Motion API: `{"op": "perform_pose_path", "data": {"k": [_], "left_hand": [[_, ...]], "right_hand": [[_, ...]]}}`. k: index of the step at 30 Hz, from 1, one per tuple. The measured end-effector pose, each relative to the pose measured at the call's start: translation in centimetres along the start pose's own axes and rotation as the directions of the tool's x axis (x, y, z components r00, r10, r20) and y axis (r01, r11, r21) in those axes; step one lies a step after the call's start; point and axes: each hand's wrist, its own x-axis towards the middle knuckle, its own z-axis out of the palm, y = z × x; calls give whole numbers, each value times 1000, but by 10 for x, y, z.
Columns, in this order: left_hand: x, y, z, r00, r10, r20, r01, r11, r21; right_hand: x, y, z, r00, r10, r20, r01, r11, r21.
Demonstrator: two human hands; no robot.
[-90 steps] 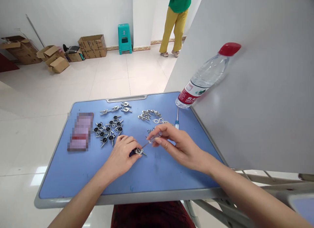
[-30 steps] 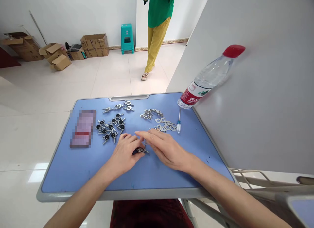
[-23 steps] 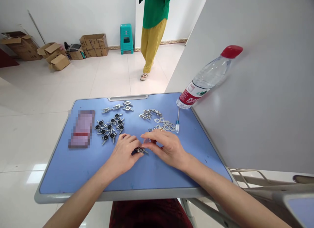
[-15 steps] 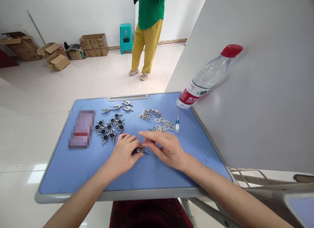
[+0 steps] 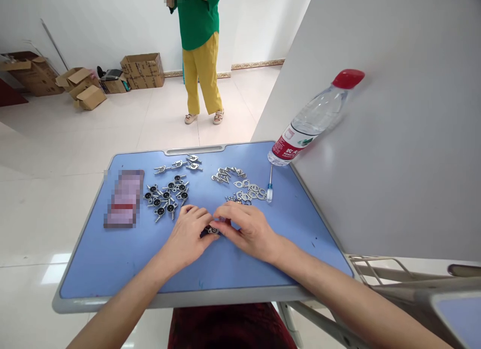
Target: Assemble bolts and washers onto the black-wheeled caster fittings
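On the blue desk (image 5: 263, 276), my left hand (image 5: 190, 233) is closed around a small silver metal fitting (image 5: 213, 230), steadying it near the desk's middle. My right hand (image 5: 250, 228) curls over the same fitting, thumb and fingertips pinched; whatever lies between them is too small to make out. Just beyond my hands are tiny screws (image 5: 230, 199), partly covered by my right fingers, and flat two-holed metal plates (image 5: 252, 191). Further off lies a group of curved silver pieces (image 5: 221, 175). Left of these are several fittings with round black centres (image 5: 166, 195) and forked metal fittings (image 5: 178, 164).
A screwdriver with a clear blue handle (image 5: 269, 192) lies near a red-capped water bottle (image 5: 291, 143) leaning on the grey panel (image 5: 398, 138). A blurred purple rectangular object (image 5: 124, 198) rests at left. Beyond stand a person in green (image 5: 199, 23) and cardboard boxes (image 5: 142, 70).
My right fingertips have come down and closed at the fitting held by my left hand. The person across the desk has shifted left, now in front of the turquoise stool.
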Motion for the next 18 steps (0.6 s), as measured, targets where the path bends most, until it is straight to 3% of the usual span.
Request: {"op": "perform_pose_path", "data": {"k": [10, 18], "left_hand": [[3, 5, -4, 999, -39, 17, 40, 998, -45], [2, 3, -2, 999, -34, -18, 32, 995, -94]], "right_hand": [[-4, 2, 6, 994, 90, -65, -90, 996, 12], [0, 2, -7, 997, -62, 53, 59, 997, 49]]}}
